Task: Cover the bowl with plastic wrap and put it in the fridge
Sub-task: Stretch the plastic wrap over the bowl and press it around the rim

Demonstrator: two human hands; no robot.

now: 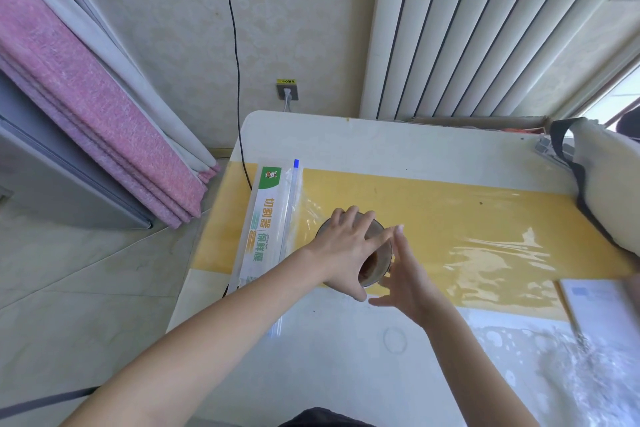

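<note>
A small glass bowl with brown contents stands on the yellow strip of the white table, mostly hidden by my hands. My left hand lies spread over the bowl's top, thumb down its near side. My right hand is flat and open against the bowl's right side, fingers pointing up. The plastic wrap box, white with green and orange print, lies left of the bowl. Clear wrap runs from the box across the table to the right; whether it lies over the bowl under my left hand I cannot tell.
A grey fridge stands at the left beside pink curtains. A white bag with black straps sits at the table's right end, with a notebook below it. A black cable hangs down the wall.
</note>
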